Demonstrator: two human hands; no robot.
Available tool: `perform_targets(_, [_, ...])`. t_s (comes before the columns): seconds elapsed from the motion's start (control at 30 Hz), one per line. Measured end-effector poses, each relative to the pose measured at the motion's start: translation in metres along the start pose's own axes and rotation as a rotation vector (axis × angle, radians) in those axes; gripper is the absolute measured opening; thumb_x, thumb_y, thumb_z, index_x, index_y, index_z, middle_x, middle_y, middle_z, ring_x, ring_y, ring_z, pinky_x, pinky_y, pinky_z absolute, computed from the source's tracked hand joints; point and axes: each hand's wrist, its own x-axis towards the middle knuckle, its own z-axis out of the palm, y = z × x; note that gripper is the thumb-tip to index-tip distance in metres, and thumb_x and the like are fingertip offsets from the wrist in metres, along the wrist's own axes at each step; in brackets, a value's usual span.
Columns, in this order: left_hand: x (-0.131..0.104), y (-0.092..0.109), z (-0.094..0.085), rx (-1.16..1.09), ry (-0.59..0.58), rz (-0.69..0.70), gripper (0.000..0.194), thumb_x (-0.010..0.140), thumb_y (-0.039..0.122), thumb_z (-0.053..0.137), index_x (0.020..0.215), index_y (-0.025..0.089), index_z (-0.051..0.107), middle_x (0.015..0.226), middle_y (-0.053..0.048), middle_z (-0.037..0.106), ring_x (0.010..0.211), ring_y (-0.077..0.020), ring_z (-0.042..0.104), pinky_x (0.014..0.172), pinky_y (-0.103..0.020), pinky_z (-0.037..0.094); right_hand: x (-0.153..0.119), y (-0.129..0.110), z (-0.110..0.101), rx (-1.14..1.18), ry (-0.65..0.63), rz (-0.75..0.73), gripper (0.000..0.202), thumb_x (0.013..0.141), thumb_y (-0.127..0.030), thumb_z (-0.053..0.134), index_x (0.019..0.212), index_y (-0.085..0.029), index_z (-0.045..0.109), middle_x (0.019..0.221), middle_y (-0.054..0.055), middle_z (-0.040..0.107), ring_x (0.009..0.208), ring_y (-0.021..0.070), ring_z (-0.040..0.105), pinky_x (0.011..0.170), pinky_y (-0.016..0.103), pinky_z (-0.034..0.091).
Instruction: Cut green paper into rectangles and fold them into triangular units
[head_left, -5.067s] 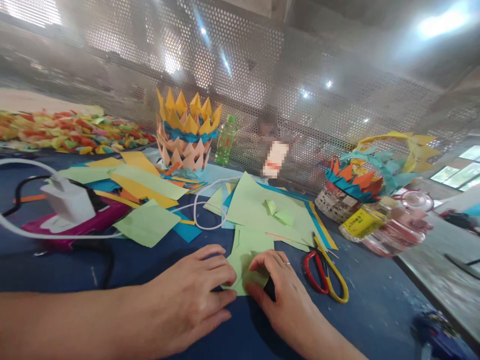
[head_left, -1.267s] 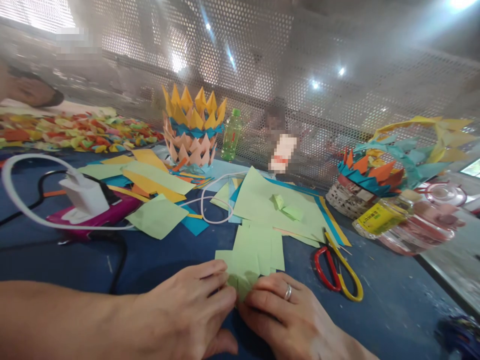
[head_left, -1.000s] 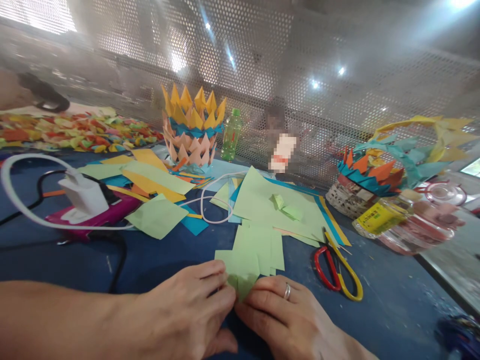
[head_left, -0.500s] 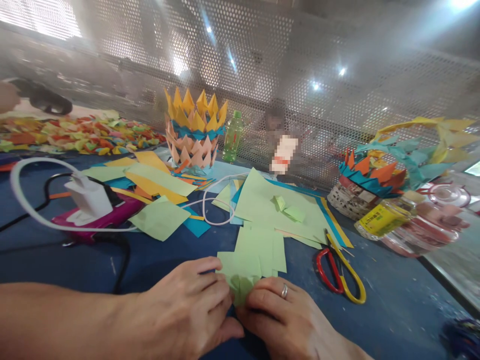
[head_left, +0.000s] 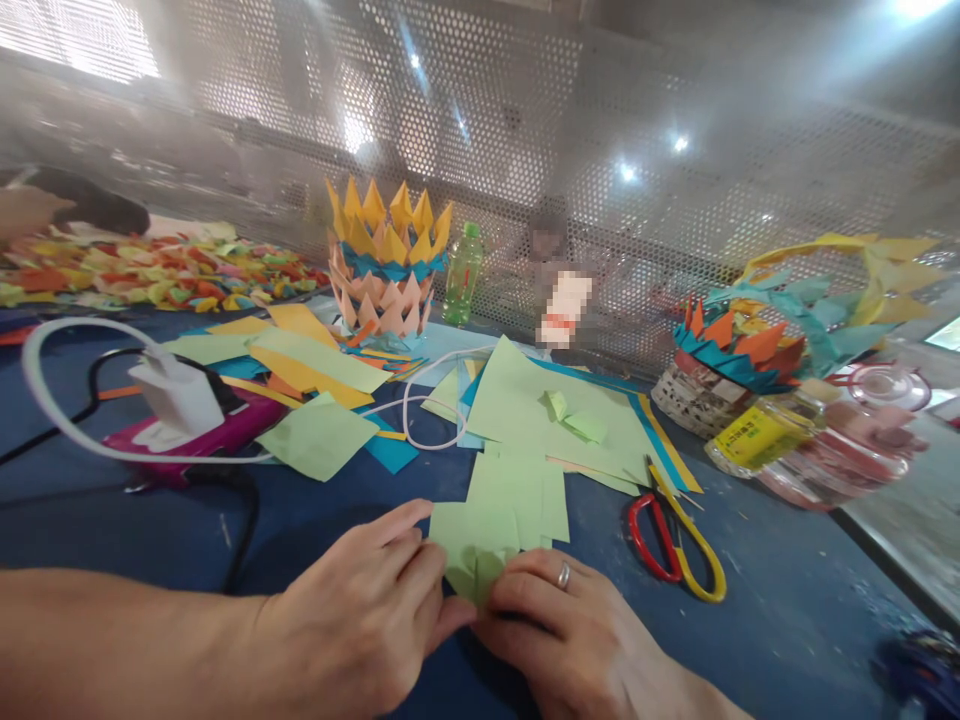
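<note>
A light green piece of paper (head_left: 474, 550), creased and partly folded, is held between my two hands at the near side of the table. My left hand (head_left: 375, 600) grips its left edge, with the thumb at the lower edge and the index finger stretched along the side. On the right, my right hand (head_left: 574, 620), with a ring, pinches the lower right part; its fingertips are partly hidden. Just beyond lie several green paper slips (head_left: 517, 490) and a large green sheet (head_left: 577, 400) carrying a small folded green piece (head_left: 581, 420).
Scissors (head_left: 679, 545) with red and yellow handles lie at right. A yellow-labelled bottle (head_left: 761, 435) and paper-decorated pot (head_left: 697, 385) stand behind them. At left are a purple power strip (head_left: 247, 405) and white cable (head_left: 45, 400). A tall paper-crown piece (head_left: 386, 270) stands at the back.
My left hand has shifted slightly left and down on the green paper, its thumb drawing back to the lower edge. My right hand stays nearly in place. Far left, another person's hand moves further into view.
</note>
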Motion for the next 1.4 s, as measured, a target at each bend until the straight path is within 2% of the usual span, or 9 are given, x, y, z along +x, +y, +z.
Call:
perform_targets(0.17, [-0.005, -0.012, 0.017, -0.191, -0.085, 0.053, 0.032, 0.099, 0.013, 0.04, 0.074, 0.021, 0.058, 0.068, 0.001, 0.054, 0.062, -0.0177, 0.047, 0.084, -0.039, 0.041, -0.002, 0.001, 0.002, 0.006, -0.006, -0.009, 0.023, 0.098, -0.013, 0.045, 0.098, -0.012, 0.069, 0.083, 0.007, 0.069, 0.081, 0.0184, 0.063, 0.075, 0.028, 0.056])
perform_targets(0.23, [-0.001, -0.018, 0.02, -0.362, -0.158, -0.042, 0.024, 0.098, 0.015, 0.045, 0.077, 0.021, 0.057, 0.075, 0.001, 0.056, 0.068, -0.0177, 0.051, 0.074, -0.034, 0.042, -0.002, 0.002, 0.002, 0.011, -0.001, -0.015, 0.023, 0.098, -0.013, 0.045, 0.099, -0.012, 0.069, 0.084, 0.007, 0.07, 0.081, 0.0183, 0.064, 0.075, 0.028, 0.056])
perform_targets(0.3, [0.005, -0.023, 0.02, -0.565, -0.255, -0.208, 0.008, 0.094, 0.016, 0.055, 0.091, 0.021, 0.06, 0.09, 0.0, 0.06, 0.084, -0.0181, 0.056, 0.075, -0.029, 0.043, -0.001, 0.002, 0.001, 0.009, 0.009, -0.024, 0.022, 0.096, -0.012, 0.046, 0.1, -0.012, 0.068, 0.085, 0.007, 0.07, 0.081, 0.0182, 0.065, 0.075, 0.028, 0.056])
perform_targets(0.43, [0.014, -0.029, 0.019, -0.814, -0.326, -0.285, 0.022, 0.087, 0.011, 0.064, 0.105, 0.024, 0.061, 0.101, 0.001, 0.059, 0.099, -0.0166, 0.058, 0.082, -0.023, 0.045, -0.001, 0.003, -0.004, 0.016, 0.015, -0.049, 0.023, 0.097, -0.012, 0.045, 0.102, -0.011, 0.067, 0.087, 0.008, 0.072, 0.083, 0.0178, 0.067, 0.076, 0.028, 0.057])
perform_targets(0.63, [0.017, -0.031, 0.02, -0.872, -0.327, -0.292, 0.022, 0.081, 0.005, 0.066, 0.095, 0.022, 0.061, 0.092, 0.002, 0.059, 0.093, -0.0156, 0.058, 0.08, -0.023, 0.044, -0.002, 0.004, -0.006, 0.058, 0.02, -0.051, 0.024, 0.097, -0.012, 0.044, 0.106, -0.012, 0.066, 0.096, 0.009, 0.073, 0.091, 0.0183, 0.068, 0.08, 0.028, 0.058])
perform_targets(0.8, [0.02, -0.031, 0.019, -0.887, -0.371, -0.312, 0.02, 0.08, 0.005, 0.068, 0.086, 0.021, 0.059, 0.087, 0.004, 0.058, 0.09, -0.0146, 0.058, 0.08, -0.022, 0.042, -0.003, 0.004, -0.003, 0.074, 0.031, -0.054, 0.026, 0.095, -0.01, 0.043, 0.104, -0.01, 0.067, 0.092, 0.01, 0.072, 0.088, 0.0189, 0.068, 0.076, 0.028, 0.058])
perform_targets(0.97, [0.02, -0.031, 0.02, -0.851, -0.385, -0.305, 0.02, 0.081, 0.008, 0.068, 0.092, 0.02, 0.057, 0.093, 0.001, 0.06, 0.091, -0.017, 0.059, 0.08, -0.024, 0.043, -0.004, 0.003, -0.004, 0.08, -0.002, -0.021, 0.025, 0.091, -0.008, 0.046, 0.104, -0.009, 0.067, 0.093, 0.011, 0.071, 0.087, 0.0198, 0.067, 0.077, 0.029, 0.058])
perform_targets(1.17, [0.021, -0.032, 0.021, -0.871, -0.393, -0.311, 0.017, 0.079, 0.006, 0.068, 0.082, 0.019, 0.058, 0.085, 0.003, 0.059, 0.086, -0.016, 0.059, 0.078, -0.024, 0.042, -0.006, 0.0, -0.008, 0.098, -0.038, 0.028, 0.027, 0.089, -0.003, 0.045, 0.104, -0.01, 0.067, 0.096, 0.012, 0.071, 0.09, 0.0199, 0.067, 0.078, 0.03, 0.058])
perform_targets(1.4, [0.024, -0.033, 0.017, -0.884, -0.416, -0.299, 0.017, 0.08, 0.006, 0.066, 0.088, 0.02, 0.061, 0.088, 0.002, 0.06, 0.088, -0.0168, 0.06, 0.077, -0.025, 0.043, -0.002, -0.003, -0.01, 0.106, -0.046, 0.037, 0.029, 0.089, -0.002, 0.044, 0.104, -0.012, 0.066, 0.095, 0.011, 0.072, 0.088, 0.0195, 0.067, 0.077, 0.03, 0.059])
